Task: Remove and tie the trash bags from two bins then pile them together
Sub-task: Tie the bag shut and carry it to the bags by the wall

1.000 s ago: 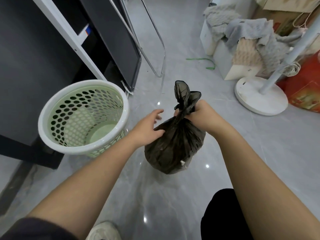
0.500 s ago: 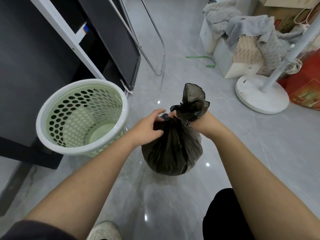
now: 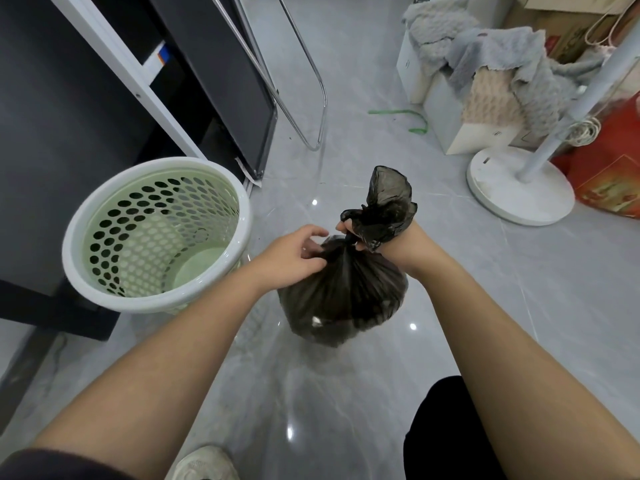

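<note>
— Black bag point(image 3: 343, 292) is getting knotted, is it?
— Getting there. A second ago its tail was standing straight up out of the right hand point(image 3: 393, 250). Now that hand is rolling over and the tail is draping across its back, starting a loop round the twisted neck.
— And the left hand point(image 3: 294, 254)?
— It was hovering loose beside the neck; now it is pinching the gathered plastic just under the twist. The right one is clenching the neck itself, though the tail is hiding most of its fingers.
— Where is the bag sitting?
— Low over the grey floor point(image 3: 450, 306), just right of the green bin point(image 3: 74, 216), which is standing unlined. Whether it is touching the floor I cannot tell.
— What is that meaning for the job?
— I am judging this tie as under way, not yet pulled through. No second bin is showing, so the piling is still waiting.
</note>
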`<action>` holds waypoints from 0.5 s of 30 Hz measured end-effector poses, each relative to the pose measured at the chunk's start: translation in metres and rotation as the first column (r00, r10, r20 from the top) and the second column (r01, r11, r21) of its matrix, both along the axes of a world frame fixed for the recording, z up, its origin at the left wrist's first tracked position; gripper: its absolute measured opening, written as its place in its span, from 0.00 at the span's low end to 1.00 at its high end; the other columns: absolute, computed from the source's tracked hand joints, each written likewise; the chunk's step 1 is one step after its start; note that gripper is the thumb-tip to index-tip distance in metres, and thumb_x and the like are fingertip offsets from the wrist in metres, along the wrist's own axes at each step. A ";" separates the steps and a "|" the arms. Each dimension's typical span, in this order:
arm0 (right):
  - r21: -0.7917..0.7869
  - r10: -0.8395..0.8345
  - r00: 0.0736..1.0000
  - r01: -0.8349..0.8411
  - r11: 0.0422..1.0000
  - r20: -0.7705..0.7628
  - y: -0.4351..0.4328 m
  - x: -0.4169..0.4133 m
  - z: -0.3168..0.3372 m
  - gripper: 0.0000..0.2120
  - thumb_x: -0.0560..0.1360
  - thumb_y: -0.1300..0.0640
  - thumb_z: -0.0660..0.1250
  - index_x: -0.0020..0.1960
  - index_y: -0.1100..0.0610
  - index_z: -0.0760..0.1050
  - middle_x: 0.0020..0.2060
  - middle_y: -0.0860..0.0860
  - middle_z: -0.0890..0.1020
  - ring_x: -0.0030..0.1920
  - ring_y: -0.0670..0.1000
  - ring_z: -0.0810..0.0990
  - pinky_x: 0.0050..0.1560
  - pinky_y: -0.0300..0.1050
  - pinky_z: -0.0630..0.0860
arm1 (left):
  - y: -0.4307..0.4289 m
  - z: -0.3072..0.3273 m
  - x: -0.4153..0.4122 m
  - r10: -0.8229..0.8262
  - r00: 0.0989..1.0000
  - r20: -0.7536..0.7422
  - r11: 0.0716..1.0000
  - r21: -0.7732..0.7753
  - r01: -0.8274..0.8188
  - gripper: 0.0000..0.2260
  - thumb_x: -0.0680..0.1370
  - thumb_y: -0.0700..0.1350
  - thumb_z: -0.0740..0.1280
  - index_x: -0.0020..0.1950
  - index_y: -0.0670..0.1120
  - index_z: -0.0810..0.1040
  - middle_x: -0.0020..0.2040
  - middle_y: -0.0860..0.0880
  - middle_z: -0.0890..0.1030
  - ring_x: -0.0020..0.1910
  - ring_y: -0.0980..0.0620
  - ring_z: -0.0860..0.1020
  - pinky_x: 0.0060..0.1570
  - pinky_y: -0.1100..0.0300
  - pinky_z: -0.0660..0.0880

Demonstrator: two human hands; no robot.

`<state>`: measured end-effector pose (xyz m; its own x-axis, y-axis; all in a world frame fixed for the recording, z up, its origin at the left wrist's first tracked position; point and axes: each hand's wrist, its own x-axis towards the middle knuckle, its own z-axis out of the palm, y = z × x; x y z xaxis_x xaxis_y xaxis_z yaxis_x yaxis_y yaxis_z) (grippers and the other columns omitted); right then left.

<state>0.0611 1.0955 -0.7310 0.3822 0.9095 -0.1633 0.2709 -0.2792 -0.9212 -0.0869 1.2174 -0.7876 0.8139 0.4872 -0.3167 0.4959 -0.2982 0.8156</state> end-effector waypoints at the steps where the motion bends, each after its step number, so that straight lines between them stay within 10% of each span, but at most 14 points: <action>1: 0.006 -0.015 0.999 0.015 1.000 -0.036 -0.001 -0.001 0.000 0.06 0.76 0.66 0.65 0.50 0.69 0.76 0.37 0.52 0.79 0.31 0.36 0.77 0.38 0.30 0.73 | -0.002 0.001 0.001 0.020 1.000 -0.018 0.999 -0.037 -0.020 0.10 0.75 0.45 0.67 0.56 0.53 0.76 0.45 0.51 0.81 0.43 0.54 0.79 0.47 0.57 0.76; 5: -0.005 -0.053 0.997 0.053 0.999 -0.056 -0.003 -0.002 0.002 0.08 0.77 0.62 0.66 0.50 0.68 0.78 0.43 0.54 0.83 0.41 0.43 0.80 0.47 0.42 0.79 | -0.003 0.002 0.001 0.111 0.994 -0.019 0.993 -0.028 -0.111 0.04 0.75 0.42 0.62 0.42 0.48 0.76 0.28 0.49 0.77 0.26 0.51 0.75 0.33 0.58 0.73; 11: 0.004 0.021 0.999 -0.021 1.000 -0.032 -0.004 -0.005 0.000 0.05 0.77 0.62 0.66 0.48 0.62 0.81 0.43 0.55 0.82 0.39 0.43 0.78 0.46 0.42 0.76 | 0.004 -0.003 0.004 0.083 0.992 0.095 0.970 0.222 -0.103 0.20 0.71 0.39 0.65 0.60 0.54 0.72 0.52 0.54 0.75 0.46 0.55 0.74 0.48 0.62 0.70; 15: 0.008 -0.014 0.999 0.014 1.000 -0.034 -0.006 -0.004 -0.005 0.06 0.76 0.62 0.66 0.47 0.66 0.79 0.44 0.59 0.82 0.42 0.47 0.78 0.47 0.46 0.78 | 0.002 -0.002 0.004 0.187 0.982 -0.003 0.969 0.163 -0.184 0.09 0.73 0.43 0.62 0.51 0.51 0.78 0.31 0.51 0.81 0.33 0.53 0.78 0.36 0.58 0.73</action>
